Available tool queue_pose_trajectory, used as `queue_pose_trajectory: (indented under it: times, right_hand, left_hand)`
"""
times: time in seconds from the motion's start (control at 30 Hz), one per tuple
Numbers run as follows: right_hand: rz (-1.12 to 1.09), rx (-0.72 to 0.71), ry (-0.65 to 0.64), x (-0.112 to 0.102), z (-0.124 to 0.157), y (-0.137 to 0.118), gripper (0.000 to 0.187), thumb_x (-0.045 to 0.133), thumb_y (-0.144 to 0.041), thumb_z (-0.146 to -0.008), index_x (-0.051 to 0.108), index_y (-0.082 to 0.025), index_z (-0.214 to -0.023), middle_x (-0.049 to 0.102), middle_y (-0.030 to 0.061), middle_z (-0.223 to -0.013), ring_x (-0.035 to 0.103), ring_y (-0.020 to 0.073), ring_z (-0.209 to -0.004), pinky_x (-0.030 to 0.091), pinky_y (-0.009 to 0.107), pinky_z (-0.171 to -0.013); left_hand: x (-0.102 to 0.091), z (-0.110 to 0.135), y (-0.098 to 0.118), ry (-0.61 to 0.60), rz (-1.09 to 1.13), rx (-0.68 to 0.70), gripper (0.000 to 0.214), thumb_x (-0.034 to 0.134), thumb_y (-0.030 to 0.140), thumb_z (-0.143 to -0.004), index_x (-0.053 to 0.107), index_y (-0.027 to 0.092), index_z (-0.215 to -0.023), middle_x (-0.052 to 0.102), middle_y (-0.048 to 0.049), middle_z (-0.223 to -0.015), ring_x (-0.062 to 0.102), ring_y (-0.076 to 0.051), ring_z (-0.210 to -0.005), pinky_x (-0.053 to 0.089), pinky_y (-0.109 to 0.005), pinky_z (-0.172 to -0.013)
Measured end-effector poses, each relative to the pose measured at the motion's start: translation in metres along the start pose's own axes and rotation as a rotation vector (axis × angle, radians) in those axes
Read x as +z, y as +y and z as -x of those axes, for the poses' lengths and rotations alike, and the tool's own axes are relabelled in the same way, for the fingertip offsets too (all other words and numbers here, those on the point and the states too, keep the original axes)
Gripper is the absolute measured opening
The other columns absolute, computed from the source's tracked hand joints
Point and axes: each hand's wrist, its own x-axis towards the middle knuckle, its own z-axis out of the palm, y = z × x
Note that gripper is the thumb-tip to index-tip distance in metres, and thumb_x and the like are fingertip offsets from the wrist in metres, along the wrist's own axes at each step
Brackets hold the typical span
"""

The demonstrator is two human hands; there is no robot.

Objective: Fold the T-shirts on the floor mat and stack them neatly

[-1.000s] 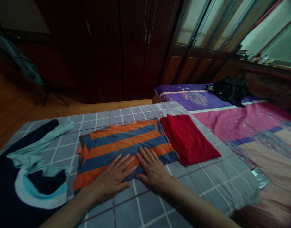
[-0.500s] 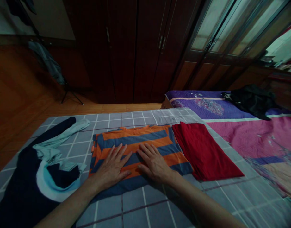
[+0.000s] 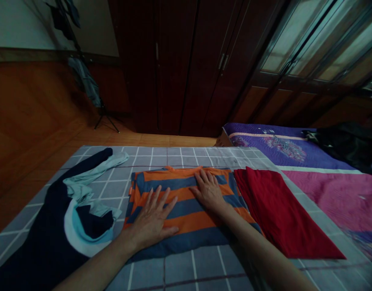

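Note:
A folded orange and blue striped shirt (image 3: 186,220) lies on a grey checked sheet (image 3: 204,266). My left hand (image 3: 152,218) rests flat on the shirt's near left part, fingers spread. My right hand (image 3: 208,190) lies flat farther up the shirt, near its far edge, fingers stretched out. Neither hand holds anything. A folded red garment (image 3: 280,214) lies just right of the shirt.
A dark blue and light blue garment (image 3: 61,218) lies crumpled to the left. A purple and pink quilt (image 3: 325,182) covers the bed on the right, with a black garment (image 3: 346,145) on it. Dark wooden wardrobe doors (image 3: 186,64) stand behind, and a stand (image 3: 105,117) on the floor.
Both hands have slid away from me over the striped shirt, the right one farther, up to its far edge. The view has shifted left.

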Motion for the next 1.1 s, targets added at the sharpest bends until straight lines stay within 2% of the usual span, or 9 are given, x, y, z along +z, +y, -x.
queue_pose_trajectory:
  times: [0.07, 0.2, 0.3, 0.47, 0.57, 0.63, 0.8, 0.97, 1.1]
  right_hand:
    - [0.019, 0.062, 0.012, 0.0, -0.005, -0.002, 0.063, 0.047, -0.05, -0.089, 0.043, -0.011, -0.139, 0.034, 0.0212, -0.146, 0.03, 0.0401, -0.132, 0.027, 0.053, -0.104]
    - [-0.03, -0.098, -0.031, 0.0, -0.009, -0.006, 0.061, 0.047, -0.054, -0.088, 0.044, -0.02, -0.139, 0.037, 0.0142, -0.146, 0.029, 0.0401, -0.132, 0.027, 0.053, -0.104]
    - [-0.023, 0.013, -0.012, 0.002, -0.01, -0.004, 0.057, 0.045, -0.051, -0.09, 0.048, -0.016, -0.135, 0.039, 0.0148, -0.145, 0.032, 0.0387, -0.131, 0.027, 0.052, -0.104]
    - [-0.041, -0.115, -0.013, 0.012, -0.008, -0.005, 0.062, 0.039, -0.054, -0.091, 0.04, -0.017, -0.141, 0.033, 0.0145, -0.149, 0.025, 0.0368, -0.136, 0.023, 0.053, -0.107]
    - [-0.041, -0.115, 0.007, 0.017, -0.005, -0.008, 0.063, 0.036, -0.055, -0.092, 0.037, -0.017, -0.143, 0.028, 0.014, -0.151, 0.021, 0.0371, -0.137, 0.02, 0.053, -0.108]
    - [-0.04, -0.117, 0.01, 0.018, -0.004, -0.01, 0.061, 0.035, -0.054, -0.093, 0.037, -0.019, -0.143, 0.027, 0.0137, -0.151, 0.02, 0.0374, -0.138, 0.02, 0.054, -0.107]
    - [-0.044, -0.147, -0.048, 0.013, -0.005, 0.01, 0.067, 0.034, -0.058, -0.091, 0.032, -0.018, -0.145, 0.027, 0.0143, -0.151, 0.023, 0.0351, -0.137, 0.021, 0.052, -0.108]
    - [0.021, 0.014, -0.052, 0.006, 0.004, 0.055, 0.082, 0.03, -0.067, -0.088, 0.031, -0.006, -0.144, 0.026, 0.0183, -0.15, 0.022, 0.0312, -0.139, 0.017, 0.048, -0.111]
    - [0.024, 0.05, -0.05, 0.001, 0.015, 0.05, 0.083, 0.034, -0.065, -0.088, 0.032, -0.004, -0.143, 0.027, 0.0199, -0.15, 0.021, 0.0327, -0.139, 0.016, 0.049, -0.111]
  left_hand:
    - [-0.002, 0.0, 0.001, -0.024, 0.014, -0.005, 0.082, 0.055, 0.063, -0.079, 0.016, 0.038, -0.147, 0.001, -0.0051, -0.157, -0.004, -0.04, -0.14, 0.008, -0.062, -0.11]
    - [-0.007, 0.0, 0.003, -0.07, 0.034, -0.011, 0.079, 0.056, 0.062, -0.079, 0.016, 0.043, -0.145, -0.004, -0.0039, -0.157, -0.005, -0.042, -0.139, 0.008, -0.065, -0.108]
    - [-0.009, 0.001, 0.003, -0.088, 0.033, -0.007, 0.077, 0.056, 0.06, -0.08, 0.018, 0.043, -0.145, -0.004, -0.0041, -0.157, -0.006, -0.042, -0.139, 0.009, -0.066, -0.108]
    - [-0.01, -0.002, 0.003, -0.062, 0.007, -0.015, 0.076, 0.049, 0.064, -0.082, 0.025, 0.032, -0.146, 0.013, -0.0085, -0.156, 0.004, -0.038, -0.141, 0.014, -0.061, -0.11]
    - [-0.011, -0.023, 0.008, 0.028, -0.031, 0.003, 0.061, 0.037, 0.053, -0.092, 0.035, 0.02, -0.143, 0.031, -0.0109, -0.151, 0.017, -0.03, -0.141, 0.015, -0.052, -0.113]
    - [-0.013, -0.045, 0.011, 0.073, -0.052, 0.054, 0.054, 0.032, 0.046, -0.096, 0.037, 0.019, -0.142, 0.034, -0.0091, -0.149, 0.022, -0.025, -0.14, 0.014, -0.047, -0.115]
    - [-0.011, -0.085, -0.004, -0.014, -0.085, 0.032, 0.07, 0.032, 0.062, -0.09, 0.026, 0.021, -0.147, 0.027, -0.0064, -0.153, 0.014, -0.027, -0.142, 0.008, -0.05, -0.114]
    - [-0.009, -0.068, -0.043, 0.025, -0.154, -0.142, 0.077, 0.03, 0.067, -0.088, 0.021, 0.02, -0.148, 0.014, -0.0086, -0.156, 0.007, -0.03, -0.143, 0.004, -0.053, -0.112]
    - [-0.01, -0.051, -0.041, 0.026, -0.172, -0.21, 0.077, 0.027, 0.066, -0.089, 0.02, 0.018, -0.148, 0.018, -0.0124, -0.154, 0.009, -0.031, -0.143, 0.004, -0.055, -0.112]
